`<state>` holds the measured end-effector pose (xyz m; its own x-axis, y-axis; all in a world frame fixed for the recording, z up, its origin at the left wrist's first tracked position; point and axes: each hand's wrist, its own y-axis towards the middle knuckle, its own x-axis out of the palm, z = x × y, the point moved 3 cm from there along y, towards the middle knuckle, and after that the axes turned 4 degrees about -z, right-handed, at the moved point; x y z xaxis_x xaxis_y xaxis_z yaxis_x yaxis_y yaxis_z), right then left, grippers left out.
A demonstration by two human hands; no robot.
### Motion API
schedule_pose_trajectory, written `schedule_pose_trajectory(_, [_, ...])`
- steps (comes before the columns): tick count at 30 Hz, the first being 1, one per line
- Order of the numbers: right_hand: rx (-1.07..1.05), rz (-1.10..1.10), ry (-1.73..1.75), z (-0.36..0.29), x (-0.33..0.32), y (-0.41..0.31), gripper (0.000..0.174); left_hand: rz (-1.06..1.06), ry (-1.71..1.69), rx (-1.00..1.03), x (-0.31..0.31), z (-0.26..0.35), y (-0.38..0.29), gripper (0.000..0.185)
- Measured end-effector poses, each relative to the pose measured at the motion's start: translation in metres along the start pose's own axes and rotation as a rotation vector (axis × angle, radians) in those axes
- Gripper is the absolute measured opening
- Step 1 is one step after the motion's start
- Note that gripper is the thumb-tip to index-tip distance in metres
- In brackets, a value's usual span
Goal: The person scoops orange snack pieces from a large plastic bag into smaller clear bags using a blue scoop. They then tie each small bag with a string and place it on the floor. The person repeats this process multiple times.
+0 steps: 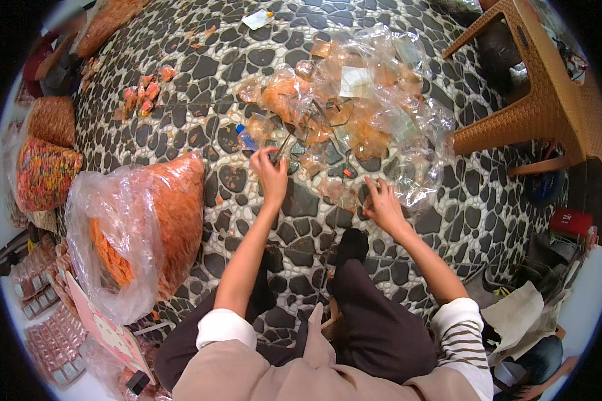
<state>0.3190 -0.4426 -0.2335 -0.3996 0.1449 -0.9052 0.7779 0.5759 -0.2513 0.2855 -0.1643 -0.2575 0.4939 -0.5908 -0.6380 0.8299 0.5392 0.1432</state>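
Note:
My left hand (271,170) is over the stone-patterned floor, its fingers at a thin dark strip-like object (284,145); whether it grips this cannot be told. Just beyond those fingers lies a blue object (246,138). My right hand (380,200) hovers low at the near edge of a heap of clear plastic bags (396,105), fingers curled near a small crumpled plastic piece (337,193); its grasp is unclear. Some bags in the heap hold orange contents (286,92), and a white paper (356,81) lies on top. A small red piece (347,172) rests between my hands.
At left stands a large clear bag of orange shreds (175,215), with a sack of multicoloured pieces (47,173) behind. Small orange-red packets (145,94) lie farther off. A brown plastic chair (521,110) stands right. Other people are partly visible at upper left and lower right.

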Motion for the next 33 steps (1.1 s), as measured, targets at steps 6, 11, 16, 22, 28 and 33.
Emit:
schedule_pose_trajectory(6, [0.001, 0.034, 0.085, 0.024, 0.038, 0.000, 0.029, -0.146, 0.372, 0.014, 0.002, -0.021, -0.049, 0.064])
schedule_pose_trajectory(11, [-0.150, 0.194, 0.196, -0.003, 0.001, 0.013, 0.033, -0.248, 0.453, 0.124, 0.005, -0.037, -0.031, 0.041])
schedule_pose_trajectory(16, [-0.240, 0.202, -0.040, -0.064, 0.029, 0.032, 0.040, -0.093, 0.316, 0.094, -0.009, -0.037, -0.037, 0.024])
schedule_pose_trajectory(22, [-0.243, 0.021, 0.088, -0.051, 0.057, 0.046, 0.031, -0.120, -0.054, 0.167, -0.015, -0.016, -0.051, 0.025])
schedule_pose_trajectory(28, [-0.102, 0.222, 0.138, -0.027, -0.011, 0.069, 0.023, -0.380, 0.229, 0.563, 0.055, 0.024, -0.030, 0.047])
schedule_pose_trajectory(33, [0.016, 0.197, -0.070, 0.001, -0.030, 0.133, 0.060, -0.378, 0.367, 0.479, 0.099, 0.033, -0.017, 0.056])
